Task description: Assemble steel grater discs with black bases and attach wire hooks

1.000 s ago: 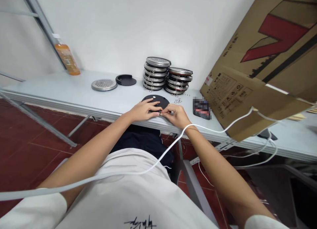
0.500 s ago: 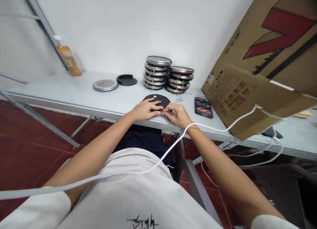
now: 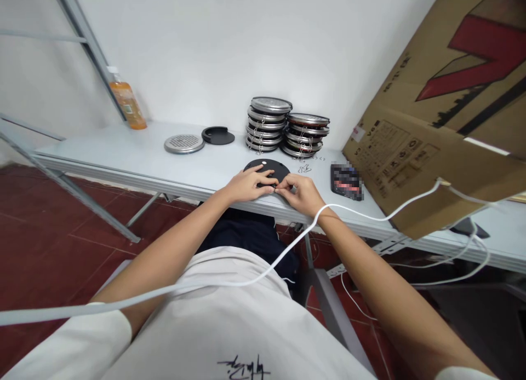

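A black round disc (image 3: 274,166) lies near the table's front edge, partly covered by my hands. My left hand (image 3: 250,184) holds it down, fingers spread over the top and thumb at the near rim. Against that same rim, the thumb and index finger of my right hand (image 3: 302,191) pinch together; what they hold is too small to name. Just behind the right hand lie a few loose wire clips (image 3: 304,168). Two stacks of round metal-and-black discs, a taller left stack (image 3: 269,122) and a lower right stack (image 3: 306,133), stand beyond, with wire clips hanging from their edges.
Left of the stacks lie a perforated silver disc (image 3: 184,143) and a black round cover (image 3: 218,136). An orange bottle (image 3: 128,105) stands at the back left. To the right are a phone (image 3: 347,182) and a large cardboard box (image 3: 427,133). A white cable (image 3: 255,281) crosses my right forearm.
The camera view has turned a little, so everything sits further right in the picture. Both hands stay at the black disc, with the right fingertips still pinched at its near rim.
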The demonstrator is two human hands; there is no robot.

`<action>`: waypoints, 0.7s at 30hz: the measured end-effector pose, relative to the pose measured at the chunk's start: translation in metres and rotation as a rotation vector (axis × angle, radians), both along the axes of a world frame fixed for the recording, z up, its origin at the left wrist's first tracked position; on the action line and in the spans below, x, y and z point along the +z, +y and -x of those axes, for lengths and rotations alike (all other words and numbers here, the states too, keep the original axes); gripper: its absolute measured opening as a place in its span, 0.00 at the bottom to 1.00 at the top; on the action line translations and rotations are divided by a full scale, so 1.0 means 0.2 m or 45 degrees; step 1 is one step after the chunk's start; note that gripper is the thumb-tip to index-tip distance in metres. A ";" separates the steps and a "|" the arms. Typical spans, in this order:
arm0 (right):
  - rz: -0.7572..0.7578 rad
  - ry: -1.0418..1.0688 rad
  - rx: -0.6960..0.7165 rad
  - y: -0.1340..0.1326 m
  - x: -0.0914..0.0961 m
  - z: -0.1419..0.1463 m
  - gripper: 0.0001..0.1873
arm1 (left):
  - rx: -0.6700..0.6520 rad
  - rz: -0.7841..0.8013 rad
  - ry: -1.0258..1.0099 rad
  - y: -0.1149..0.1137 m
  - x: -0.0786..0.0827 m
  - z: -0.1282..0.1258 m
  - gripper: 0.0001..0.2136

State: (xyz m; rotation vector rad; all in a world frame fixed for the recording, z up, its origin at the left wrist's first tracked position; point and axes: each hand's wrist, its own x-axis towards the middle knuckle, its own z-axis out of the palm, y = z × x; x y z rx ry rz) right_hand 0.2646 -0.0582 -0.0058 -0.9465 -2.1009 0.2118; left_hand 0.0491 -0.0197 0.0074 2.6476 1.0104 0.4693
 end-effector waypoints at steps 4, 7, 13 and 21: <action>-0.015 -0.010 -0.004 0.00 0.00 0.00 0.07 | 0.000 -0.007 0.011 -0.01 0.01 0.00 0.21; -0.007 -0.004 -0.017 0.01 -0.01 -0.01 0.07 | 0.003 -0.015 0.002 -0.01 0.01 0.00 0.20; -0.025 0.014 0.029 0.01 -0.01 -0.01 0.07 | -0.011 0.031 -0.046 0.01 0.00 -0.01 0.20; -0.012 0.038 0.021 0.00 0.01 -0.01 0.06 | 0.001 0.019 -0.080 -0.02 0.02 0.00 0.21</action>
